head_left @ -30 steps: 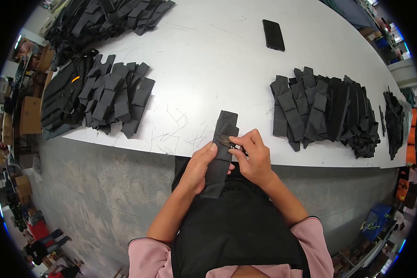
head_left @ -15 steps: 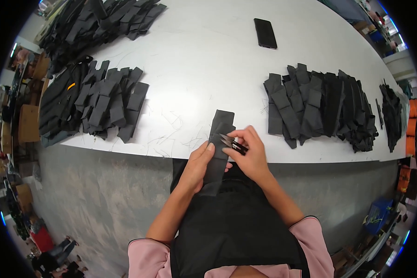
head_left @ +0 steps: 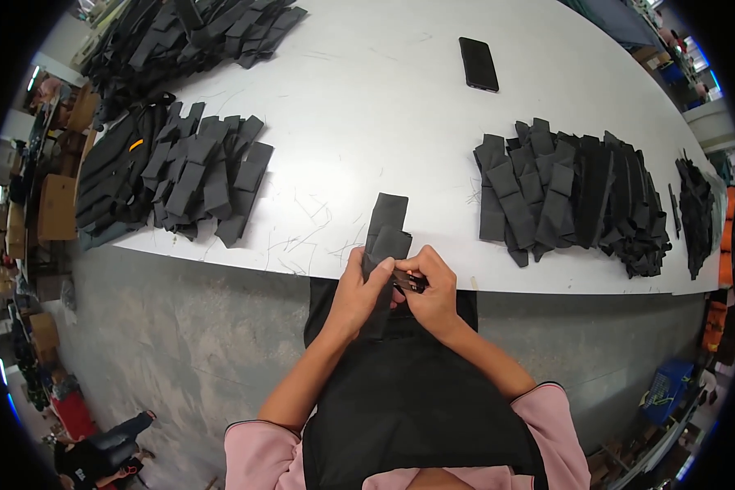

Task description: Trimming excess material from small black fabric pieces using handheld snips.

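White table point(head_left: 359, 122), phone point(head_left: 478, 64), dark fabric strips point(head_left: 510, 193)

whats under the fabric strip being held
Around the dark grey fabric strip, the white table shows past its upper end and the black apron past its lower end. What lies directly beneath is hidden by it and the left hand.

Dark-grey fabric strip point(head_left: 389, 243); black snips point(head_left: 412, 282); white table point(head_left: 351, 139).

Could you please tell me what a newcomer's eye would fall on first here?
Probably the dark strip over the near edge of the white table, gripped by the left hand, with black snips in the right hand. A dark left pile and dark right pile stand out too, and a black phone lies farther back, right of centre.
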The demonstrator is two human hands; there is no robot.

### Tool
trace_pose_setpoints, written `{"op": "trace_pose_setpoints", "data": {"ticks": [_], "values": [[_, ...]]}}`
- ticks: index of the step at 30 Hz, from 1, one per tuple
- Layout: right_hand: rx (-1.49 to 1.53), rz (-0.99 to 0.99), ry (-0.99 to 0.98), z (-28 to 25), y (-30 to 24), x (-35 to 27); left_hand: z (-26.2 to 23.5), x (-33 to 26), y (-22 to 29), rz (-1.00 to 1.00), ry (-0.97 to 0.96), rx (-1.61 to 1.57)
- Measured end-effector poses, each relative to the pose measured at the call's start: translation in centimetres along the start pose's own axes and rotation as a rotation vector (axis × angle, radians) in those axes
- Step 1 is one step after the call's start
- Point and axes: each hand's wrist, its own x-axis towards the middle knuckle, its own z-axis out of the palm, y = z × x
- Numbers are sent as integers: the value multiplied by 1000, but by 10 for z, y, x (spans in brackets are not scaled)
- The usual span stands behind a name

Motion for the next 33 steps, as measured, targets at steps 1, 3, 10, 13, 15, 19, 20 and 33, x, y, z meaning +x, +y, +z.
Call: {"op": "trace_pose_setpoints", "data": {"ticks": [1,3,10,13,15,19,20,33], "values": [[0,1,0,0,-2,1,0,1,-1,45,-2,55],[45,62,-10,0,-9,4,-1,3,-5,69,21,73],[316,255,-125,0,-10,4,-23,19,-39,201,80,37],[411,341,-166,-11,-9,11,-12,5,4,60,-122,-71],[285,413,-170,-11,-3,21,-14,5,5,38,-141,-50],[225,219,66,-16,-4,22,-17,-1,14,31,-192,-77],[166,269,82,-25,-13,23,-18,-1,14,27,-194,-80],[-286,-60,30,-28,-16,31,-15,-4,17,67,-192,-153]]}}
